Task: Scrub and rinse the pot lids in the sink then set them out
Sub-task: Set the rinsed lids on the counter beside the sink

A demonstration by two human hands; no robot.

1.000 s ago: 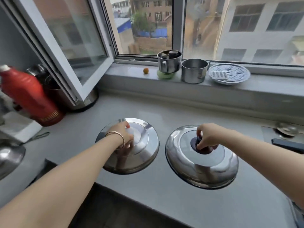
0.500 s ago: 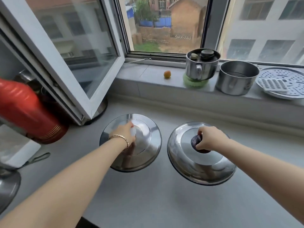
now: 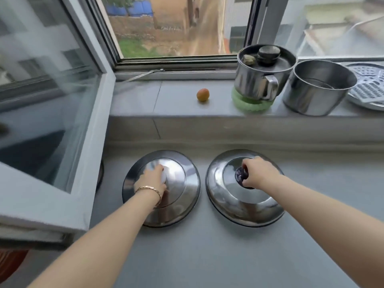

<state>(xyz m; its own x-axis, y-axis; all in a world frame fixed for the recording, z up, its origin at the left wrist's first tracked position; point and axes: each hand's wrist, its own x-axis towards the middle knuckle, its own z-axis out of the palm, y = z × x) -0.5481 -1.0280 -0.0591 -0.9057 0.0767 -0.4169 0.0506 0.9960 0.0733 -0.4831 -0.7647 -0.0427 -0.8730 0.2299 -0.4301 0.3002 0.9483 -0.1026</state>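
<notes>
Two shiny steel pot lids lie side by side, dome up, on the grey counter (image 3: 207, 256). My left hand (image 3: 150, 180), with a gold bracelet at the wrist, grips the pale knob of the left lid (image 3: 182, 196). My right hand (image 3: 258, 173) grips the dark knob (image 3: 241, 176) of the right lid (image 3: 228, 204). Both lids rest flat on the counter below the window sill. The sink is out of view.
An open window sash (image 3: 62, 121) juts over the counter at the left, close to the left lid. On the sill stand a small orange fruit (image 3: 203, 95), a lidded steel mug (image 3: 261, 73) on a green pad, a steel pot (image 3: 318, 88) and a perforated steamer plate (image 3: 369, 86).
The camera has moved forward and closer to the window; the red flask has slid almost out of view at the left. Both hands stay on the lid knobs and the lids have not visibly shifted.
</notes>
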